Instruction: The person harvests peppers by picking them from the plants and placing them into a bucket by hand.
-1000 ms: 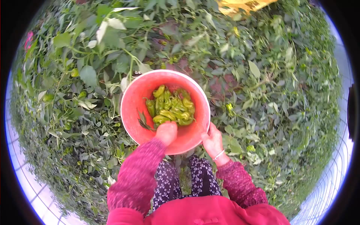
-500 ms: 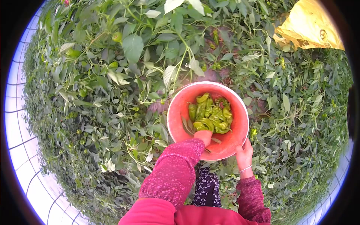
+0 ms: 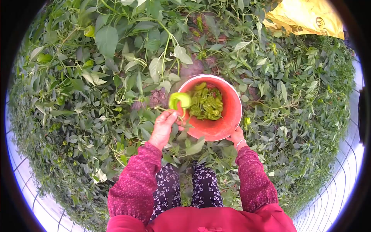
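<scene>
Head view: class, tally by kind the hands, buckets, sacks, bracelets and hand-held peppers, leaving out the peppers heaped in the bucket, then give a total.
Hands: 2, left hand and right hand
Red bucket: 1
Yellow sack: 1
Bracelet: 1
Green pepper held in the left hand: 1
Total: 6

One head-worn camera looked forward and steeply down from above the near side of the red bucket (image 3: 232, 105), fairly close to it. Its round, wide view reached from trousers (image 3: 167, 189) on the bucket's near side to a yellow sack (image 3: 303, 19) beyond it.
</scene>
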Demonstrator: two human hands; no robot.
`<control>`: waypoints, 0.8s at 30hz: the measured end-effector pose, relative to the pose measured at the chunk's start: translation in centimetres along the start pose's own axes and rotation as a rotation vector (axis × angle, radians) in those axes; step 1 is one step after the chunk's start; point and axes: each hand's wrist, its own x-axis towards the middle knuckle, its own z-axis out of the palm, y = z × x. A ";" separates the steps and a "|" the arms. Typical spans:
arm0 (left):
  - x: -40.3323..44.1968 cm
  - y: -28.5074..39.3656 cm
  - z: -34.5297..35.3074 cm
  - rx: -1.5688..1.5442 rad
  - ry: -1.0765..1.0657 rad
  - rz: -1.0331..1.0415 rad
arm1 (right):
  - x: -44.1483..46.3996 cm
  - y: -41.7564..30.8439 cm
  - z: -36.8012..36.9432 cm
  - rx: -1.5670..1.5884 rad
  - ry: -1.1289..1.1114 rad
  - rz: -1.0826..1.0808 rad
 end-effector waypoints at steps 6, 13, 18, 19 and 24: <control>-2.5 0.8 -0.6 0.056 -0.008 0.016 | -5.7 -6.6 -0.5 -1.316 -0.032 -0.272; -8.0 1.5 3.4 0.425 -0.158 -0.094 | -17.2 -10.8 6.3 -0.929 -0.554 -1.227; -11.8 2.9 4.2 0.628 -0.220 0.005 | -18.8 -8.3 6.1 -1.066 -0.617 -1.221; -12.4 3.3 4.2 0.752 -0.208 0.035 | -19.2 -7.6 5.8 -0.982 -0.650 -1.272; -16.9 5.3 5.9 0.953 -0.073 0.298 | -22.6 -8.8 5.0 -1.024 -0.784 -1.250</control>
